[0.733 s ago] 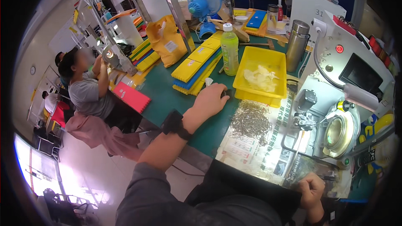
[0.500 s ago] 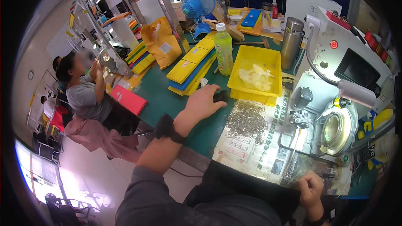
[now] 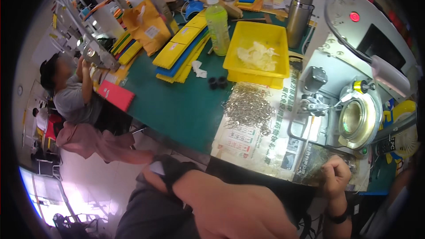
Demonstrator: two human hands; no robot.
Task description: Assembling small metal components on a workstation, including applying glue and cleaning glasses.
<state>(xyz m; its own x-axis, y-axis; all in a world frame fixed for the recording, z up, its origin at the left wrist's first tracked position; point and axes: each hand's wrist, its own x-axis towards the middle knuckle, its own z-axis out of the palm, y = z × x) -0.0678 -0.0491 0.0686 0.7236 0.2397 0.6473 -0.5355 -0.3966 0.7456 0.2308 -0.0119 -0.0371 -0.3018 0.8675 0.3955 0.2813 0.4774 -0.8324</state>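
Note:
My left hand [image 3: 241,210] is close to me at the lower middle, its back turned up; its fingers run down out of the picture, so their pose and contents are hidden. Curled at the bench's front edge, my right hand [image 3: 336,175] is closed, and what it grips, if anything, does not show. Just in front of it lies a dark, shiny patch [image 3: 312,163] on the paper. A heap of thin metal pieces [image 3: 249,108] covers part of a printed paper sheet [image 3: 230,144]. Behind the heap, two small black ring-like pieces [image 3: 217,82] stand untouched on the green bench top.
A yellow bin [image 3: 234,68] holds crumpled pale material. Beside it stand a green drink bottle [image 3: 218,26] and a steel flask [image 3: 300,17]. At the right is a lit machine [image 3: 354,119] with a bent lamp [image 3: 389,75]. A person [image 3: 68,93] sits at the left.
My left hand has left the black pieces and come back toward me, uncovering them. My right hand stays closed by the bench edge. The whole view has shifted a little.

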